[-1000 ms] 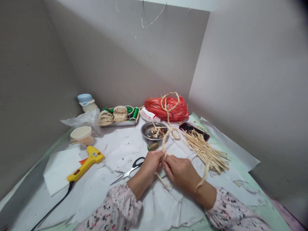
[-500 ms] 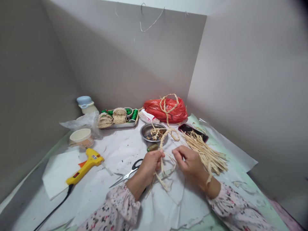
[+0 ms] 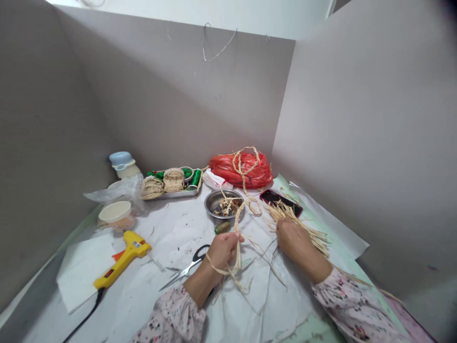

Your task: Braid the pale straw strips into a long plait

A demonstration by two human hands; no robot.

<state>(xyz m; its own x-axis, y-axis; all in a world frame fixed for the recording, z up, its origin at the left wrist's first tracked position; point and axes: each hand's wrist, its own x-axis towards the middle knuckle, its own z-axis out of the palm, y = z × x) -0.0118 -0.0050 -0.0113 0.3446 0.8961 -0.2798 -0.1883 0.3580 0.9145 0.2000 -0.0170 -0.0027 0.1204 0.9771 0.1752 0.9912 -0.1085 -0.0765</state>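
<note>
A braided raffia cord [image 3: 237, 220] comes up out of my left hand [image 3: 222, 250], whose thumb and fingers are pinched on its lower end. Loose raffia strands [image 3: 238, 264] trail from that grip over the wrist and the paper. My right hand [image 3: 294, 240] is over the bundle of raffia strands [image 3: 316, 236], at its near left side, with curled fingers; what they hold is hidden beneath the hand. Beyond, the cord loops beside the metal bowl [image 3: 210, 209] and over the red plastic bag [image 3: 223, 166]. Scissors [image 3: 189, 267] lie left of my left hand.
A yellow glue gun [image 3: 119, 267] with its cord lies at left, near a paper cup [image 3: 116, 216] and a clear plastic bag [image 3: 124, 190]. A metal tray [image 3: 178, 194] holds rope coils and green thread. A phone [image 3: 282, 200] sits behind the bundle. Grey partitions [image 3: 178, 95] enclose the table.
My right hand has moved from beside the braid, rightward to the raffia bundle. My left hand keeps its pinch on the braid; a loose strand now lies across its wrist. The view has tilted up slightly.
</note>
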